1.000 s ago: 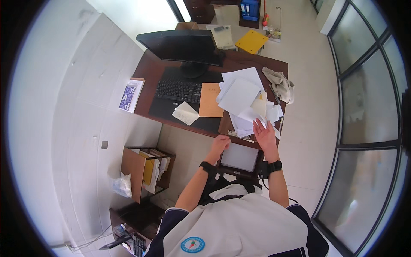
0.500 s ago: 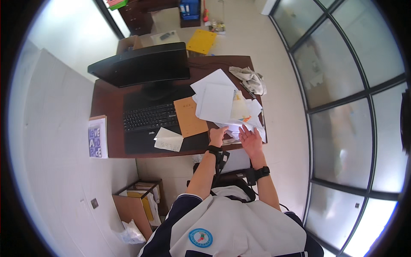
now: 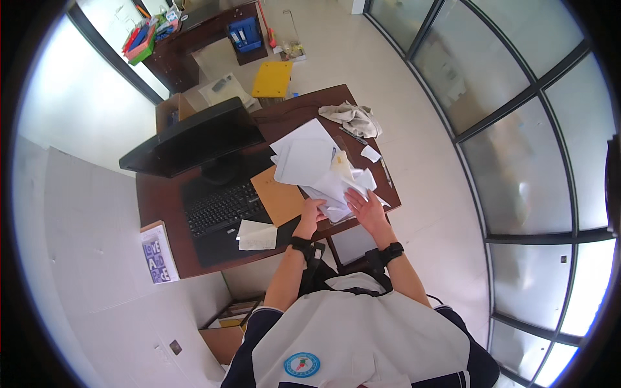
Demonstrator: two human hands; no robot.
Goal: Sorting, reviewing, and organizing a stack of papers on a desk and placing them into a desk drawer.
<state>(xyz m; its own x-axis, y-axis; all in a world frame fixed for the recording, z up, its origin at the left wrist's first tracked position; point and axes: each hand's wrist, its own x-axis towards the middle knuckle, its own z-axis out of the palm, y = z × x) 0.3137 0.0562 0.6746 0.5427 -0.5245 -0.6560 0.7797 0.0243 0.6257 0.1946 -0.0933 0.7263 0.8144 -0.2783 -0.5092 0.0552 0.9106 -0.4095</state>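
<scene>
A loose pile of white paper sheets (image 3: 304,158) lies on the right part of the dark wooden desk, with crumpled sheets (image 3: 339,187) at its near side. My left hand (image 3: 309,218) is at the pile's near left edge, its thumb and fingers closed round the lower sheets. Against the crumpled papers on the right rests my right hand (image 3: 367,210), fingers stretched out and apart. A brown envelope (image 3: 278,197) sits left of the pile, partly under it. Beside it is a folded cream paper (image 3: 257,235).
A monitor (image 3: 194,139) and black keyboard (image 3: 223,208) occupy the desk's left side. A grey cloth (image 3: 352,118), a pen (image 3: 353,136) and a small white slip (image 3: 370,154) lie near the right edge. Beyond the desk stands a yellow-topped stool (image 3: 272,79). Framed glass panels (image 3: 524,174) line the right.
The view has turned. My left hand has closed on the near edge of the sheets, and my right hand has come onto the crumpled papers. The small slip now shows apart from the pile.
</scene>
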